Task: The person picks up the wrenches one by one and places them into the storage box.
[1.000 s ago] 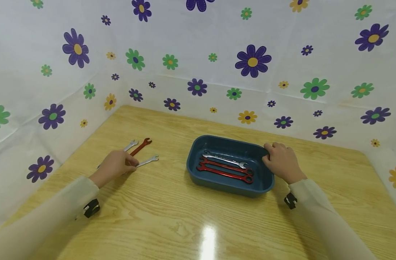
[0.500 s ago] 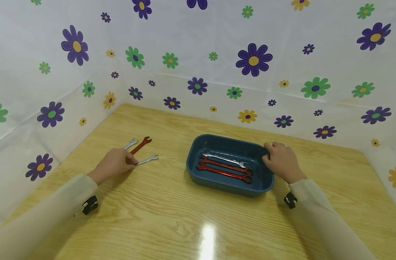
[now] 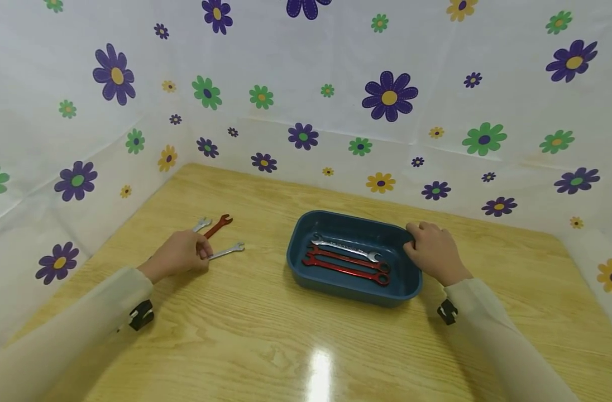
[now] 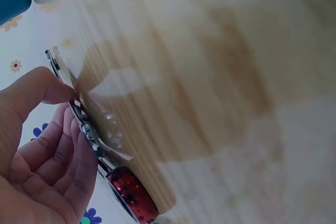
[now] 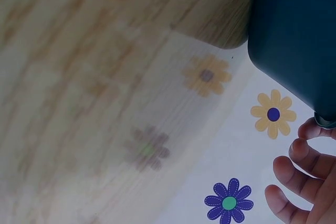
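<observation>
In the head view, my left hand [image 3: 177, 254] pinches a silver wrench [image 3: 228, 251] at the left, its open end pointing right. The left wrist view shows thumb and fingertips on the shank [image 4: 79, 111], close over the table. Just behind that hand lie a red wrench [image 3: 219, 225] and another silver wrench [image 3: 202, 224], both partly hidden by it. My right hand [image 3: 434, 251] grips the right end of a blue bin [image 3: 346, 288], thumb inside the rim. Within the bin rest a silver wrench [image 3: 345, 247] and two red wrenches [image 3: 348, 259], side by side.
The wooden table [image 3: 256, 335] carries everything and shows a bright light reflection near its front. A white cloth [image 3: 286, 56] printed with flowers rises behind it and along both sides. Black straps [image 3: 141, 315] circle both sleeves.
My left fingers have shifted slightly on the silver wrench, which stays in nearly the same place. The right hand and the bin hold still; the head view drifts a little.
</observation>
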`<state>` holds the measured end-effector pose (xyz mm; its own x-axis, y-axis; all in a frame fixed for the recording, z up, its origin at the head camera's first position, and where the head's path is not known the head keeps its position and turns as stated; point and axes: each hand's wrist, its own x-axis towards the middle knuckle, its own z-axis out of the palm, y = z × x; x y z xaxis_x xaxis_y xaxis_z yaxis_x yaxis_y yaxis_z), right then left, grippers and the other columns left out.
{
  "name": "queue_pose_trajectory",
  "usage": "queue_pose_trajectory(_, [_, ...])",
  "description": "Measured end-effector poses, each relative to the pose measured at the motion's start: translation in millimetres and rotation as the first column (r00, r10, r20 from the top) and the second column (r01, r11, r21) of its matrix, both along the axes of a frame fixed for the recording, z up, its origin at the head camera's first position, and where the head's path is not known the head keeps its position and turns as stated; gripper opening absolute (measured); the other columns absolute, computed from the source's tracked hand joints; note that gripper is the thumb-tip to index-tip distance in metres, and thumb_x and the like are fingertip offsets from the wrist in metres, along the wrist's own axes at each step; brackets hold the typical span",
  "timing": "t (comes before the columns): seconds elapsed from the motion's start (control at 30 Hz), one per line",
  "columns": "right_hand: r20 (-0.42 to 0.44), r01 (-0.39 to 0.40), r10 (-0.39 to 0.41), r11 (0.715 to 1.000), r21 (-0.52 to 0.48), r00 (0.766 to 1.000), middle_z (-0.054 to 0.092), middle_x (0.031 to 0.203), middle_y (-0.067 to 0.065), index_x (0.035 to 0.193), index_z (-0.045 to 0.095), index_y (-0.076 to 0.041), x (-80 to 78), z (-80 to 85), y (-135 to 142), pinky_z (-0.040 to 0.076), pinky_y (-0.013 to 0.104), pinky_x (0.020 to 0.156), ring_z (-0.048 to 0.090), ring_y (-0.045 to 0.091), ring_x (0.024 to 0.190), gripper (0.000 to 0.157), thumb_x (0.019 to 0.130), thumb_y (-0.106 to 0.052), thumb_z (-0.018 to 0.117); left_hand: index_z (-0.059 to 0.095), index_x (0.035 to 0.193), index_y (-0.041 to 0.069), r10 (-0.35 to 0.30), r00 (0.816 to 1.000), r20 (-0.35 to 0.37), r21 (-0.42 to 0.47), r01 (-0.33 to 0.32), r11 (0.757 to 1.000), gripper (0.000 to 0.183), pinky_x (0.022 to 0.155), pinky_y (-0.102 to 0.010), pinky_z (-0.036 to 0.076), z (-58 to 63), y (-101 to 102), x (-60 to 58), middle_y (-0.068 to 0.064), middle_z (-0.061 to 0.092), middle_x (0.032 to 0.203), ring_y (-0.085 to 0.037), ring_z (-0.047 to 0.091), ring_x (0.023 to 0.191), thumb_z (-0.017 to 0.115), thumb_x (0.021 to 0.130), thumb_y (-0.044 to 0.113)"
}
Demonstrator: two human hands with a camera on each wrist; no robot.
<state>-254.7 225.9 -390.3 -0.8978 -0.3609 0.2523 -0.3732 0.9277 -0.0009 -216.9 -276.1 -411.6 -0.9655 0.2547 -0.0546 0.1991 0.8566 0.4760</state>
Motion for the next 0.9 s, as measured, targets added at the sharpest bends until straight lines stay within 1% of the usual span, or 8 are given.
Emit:
queue_pose_trajectory(0.3, [0.004, -0.005, 0.006, 1.0, -0.016, 1.0, 0.047, 0.068, 0.008, 0.084, 0.053, -0.005, 1.4, 1.9, -1.6, 0.033, 0.035, 0.053, 0.045, 0.023, 0.061, 0.011, 0.081, -0.015, 0.049, 0.067, 0.079, 0.004, -0.02, 1.0, 0.007, 0.039, 0.02, 0.999, 0.008, 0.063, -0.028, 0.044, 0.6, -0.6, -0.7, -0.003, 0.062, 0.07, -0.012, 0.053, 0.064, 0.067, 0.071, 0.004])
queue_pose_trajectory(0.43, [0.003, -0.007, 0.007, 1.0, -0.024, 1.0, 0.046, 0.067, 0.008, 0.082, 0.052, -0.006, 2.8, 2.2, -1.4, 0.032, 0.035, 0.052, 0.044, 0.023, 0.06, 0.009, 0.081, -0.014, 0.049, 0.067, 0.079, 0.005, -0.025, 1.0, 0.004, 0.046, 0.025, 0.999, 0.008, 0.064, -0.027, 0.045, -1.6, -2.3, -2.0, -0.002, 0.063, 0.071, -0.011, 0.053, 0.064, 0.067, 0.072, 0.005])
queue_pose_trajectory(0.63, [0.012, -0.003, 0.003, 1.0, -0.025, 1.0, 0.047, 0.067, 0.008, 0.082, 0.052, -0.006, 4.2, 2.6, -1.5, 0.033, 0.036, 0.052, 0.045, 0.023, 0.06, 0.008, 0.083, -0.013, 0.05, 0.067, 0.08, 0.006, -0.014, 1.0, 0.013, 0.053, 0.014, 0.999, 0.007, 0.063, -0.026, 0.045, -4.2, -3.9, -2.5, -0.001, 0.063, 0.072, -0.011, 0.054, 0.065, 0.067, 0.073, 0.006])
queue_pose_trajectory(0.9, [0.02, 0.006, -0.006, 1.0, -0.021, 1.0, 0.049, 0.069, 0.009, 0.087, 0.055, -0.005, 4.0, 2.2, -1.7, 0.036, 0.037, 0.054, 0.047, 0.024, 0.062, 0.012, 0.083, -0.014, 0.05, 0.067, 0.08, 0.004, -0.007, 1.0, 0.021, 0.066, 0.005, 0.998, 0.007, 0.064, -0.028, 0.045, -2.8, -2.6, 0.7, -0.003, 0.064, 0.072, -0.012, 0.054, 0.065, 0.067, 0.073, 0.005])
